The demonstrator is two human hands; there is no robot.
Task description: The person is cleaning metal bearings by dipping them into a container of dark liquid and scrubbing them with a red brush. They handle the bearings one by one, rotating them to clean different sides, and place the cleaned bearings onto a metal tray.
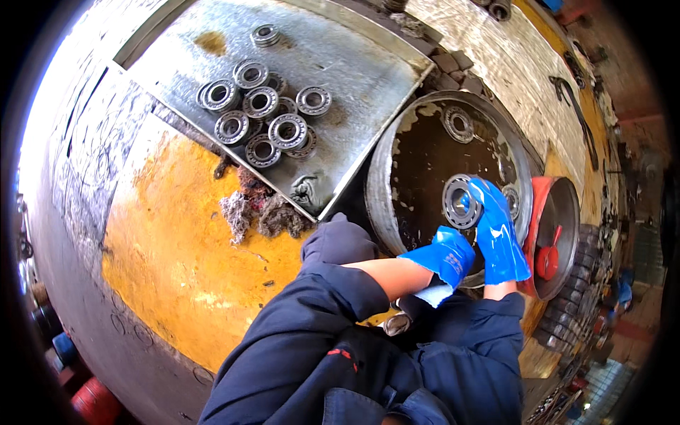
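Note:
My right hand (498, 225), in a blue rubber glove, grips a ball bearing (453, 214) by its right side. Blue shows through the bearing's centre hole. The bearing is held over a round metal tub (381, 191) of murky brown liquid. Close below it, my left hand (455, 253), also blue-gloved, is curled with its fingers turned away; what it holds, if anything, is hidden. Another bearing (458, 124) lies at the far side of the tub, and a further ring (511, 201) shows partly behind my right hand.
Left of the tub, a metal tray (354, 60) carries a pile of bearings (261, 103). Grey rags (280, 217) lie by its near corner on a yellow floor plate (184, 262). A red-rimmed container (536, 212) with a red object (547, 262) inside stands at right.

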